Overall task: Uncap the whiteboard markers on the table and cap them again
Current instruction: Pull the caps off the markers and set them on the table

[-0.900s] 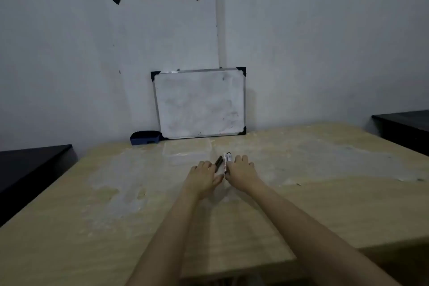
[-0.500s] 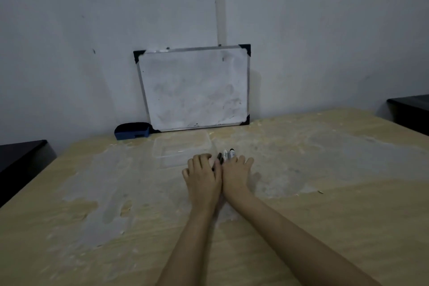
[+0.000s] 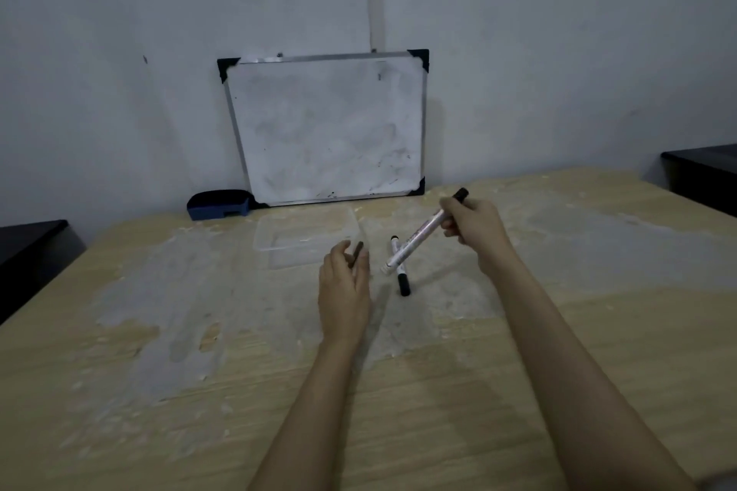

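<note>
- Right hand (image 3: 474,223) curls tight round the upper end of a white-barrelled whiteboard marker (image 3: 418,237); the barrel slants down and to the left, its dark butt poking out above the fingers, its lower end bare and pale, lifted off the table.
- Left hand (image 3: 345,283) is loosely cupped, fingers and thumb pinching a small dark cap (image 3: 357,251) that sticks up out of the grip; whether it belongs to the lifted marker I cannot tell for sure.
- A second marker (image 3: 400,267) lies flat on the table (image 3: 598,331) between the two hands, white body with black cap at its near end; the raised marker crosses above it.
- Tabletop is pale wood grain, scuffed with wide greyish, chalky patches.
- A clear, shallow plastic tray (image 3: 305,237) sits just beyond the left hand, rectangular with rounded corners.
- At the back a smeared whiteboard (image 3: 327,132), metal frame and black corner pieces, leans on the wall; a dark blue eraser (image 3: 219,203) rests beside its lower left corner.
</note>
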### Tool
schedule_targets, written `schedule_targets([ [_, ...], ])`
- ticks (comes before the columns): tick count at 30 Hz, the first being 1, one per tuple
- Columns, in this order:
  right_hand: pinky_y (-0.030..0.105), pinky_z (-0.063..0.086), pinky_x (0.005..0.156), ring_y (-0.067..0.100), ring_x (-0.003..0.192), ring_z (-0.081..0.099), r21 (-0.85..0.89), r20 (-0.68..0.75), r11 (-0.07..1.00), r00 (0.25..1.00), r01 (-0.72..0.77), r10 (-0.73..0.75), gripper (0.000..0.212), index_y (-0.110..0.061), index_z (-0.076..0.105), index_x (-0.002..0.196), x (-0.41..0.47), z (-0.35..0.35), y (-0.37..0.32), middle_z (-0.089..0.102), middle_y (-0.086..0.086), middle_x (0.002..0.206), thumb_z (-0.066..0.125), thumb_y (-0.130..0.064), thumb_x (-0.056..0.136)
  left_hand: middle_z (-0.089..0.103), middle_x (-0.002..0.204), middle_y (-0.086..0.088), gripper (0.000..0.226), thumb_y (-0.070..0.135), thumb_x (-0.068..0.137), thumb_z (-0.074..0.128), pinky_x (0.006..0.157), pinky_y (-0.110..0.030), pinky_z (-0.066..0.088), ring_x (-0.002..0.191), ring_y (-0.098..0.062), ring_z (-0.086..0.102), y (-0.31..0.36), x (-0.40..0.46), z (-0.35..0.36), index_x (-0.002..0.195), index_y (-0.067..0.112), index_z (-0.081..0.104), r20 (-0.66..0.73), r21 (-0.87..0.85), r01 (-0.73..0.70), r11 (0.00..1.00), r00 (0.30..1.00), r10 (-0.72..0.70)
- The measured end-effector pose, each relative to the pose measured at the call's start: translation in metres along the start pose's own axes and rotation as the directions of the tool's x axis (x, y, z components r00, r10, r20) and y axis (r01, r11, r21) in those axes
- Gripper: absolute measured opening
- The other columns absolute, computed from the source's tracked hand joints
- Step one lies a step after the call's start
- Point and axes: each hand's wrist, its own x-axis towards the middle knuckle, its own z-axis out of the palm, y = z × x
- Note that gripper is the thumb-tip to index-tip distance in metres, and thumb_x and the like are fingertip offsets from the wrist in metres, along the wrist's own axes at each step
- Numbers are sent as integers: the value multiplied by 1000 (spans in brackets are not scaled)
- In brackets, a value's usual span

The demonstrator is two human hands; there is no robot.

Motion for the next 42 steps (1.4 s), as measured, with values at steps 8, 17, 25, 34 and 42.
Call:
schedule_targets([
  [8, 14, 40, 39, 4, 33, 56, 492, 259, 764, 908, -418, 330, 25, -9, 55, 65, -13, 0, 40, 61, -2, 38, 47, -12, 89, 57, 73, 4, 26, 30, 97, 39, 57, -4, 43, 65, -3, 53, 3, -3, 6, 107, 11, 53, 162, -266, 9, 964, 986, 36],
  [17, 14, 50, 43, 4, 46, 61, 174, 606, 844, 731, -507, 314, 16, -5, 62, 85, -12, -19, 49, 71, 3, 60, 49, -11, 92, 61, 74, 7, 10, 29, 93, 48, 53, -8, 42, 64, -1, 56, 1, 2, 1, 91, 37, 54, 117, -499, 83, 863, 993, -28],
  [25, 25, 33, 52, 11, 44, 45, -449, 304, 866, 949, 220, -84, 41, -26, 61, 54, -10, -9, 55, 51, -4, 48, 47, -30, 92, 51, 64, -1, 30, 29, 90, 53, 52, -10, 38, 54, -2, 47, -3, 2, -4, 61, 27, 45, 201, -321, 26, 947, 979, 41],
  [34, 26, 29, 45, 13, 41, 43, -559, 266, 775, 949, 295, -170, 55, -23, 51, 48, -17, 19, 80, 49, -2, 47, 37, -51, 93, 47, 58, 4, 32, 47, 87, 49, 54, -28, 35, 52, -10, 42, -7, 1, -4, 65, 24, 48, 278, -81, -132, 988, 949, 149],
  [42, 26, 21, 41, 13, 39, 35, -687, 174, 664, 954, 295, -243, 58, -21, 33, 39, -22, 22, 81, 36, -3, 42, 38, -38, 95, 62, 73, 1, 43, 49, 94, 30, 55, -31, 43, 60, -15, 57, -2, -5, -2, 88, 15, 56, 295, 168, -318, 933, 919, 260],
])
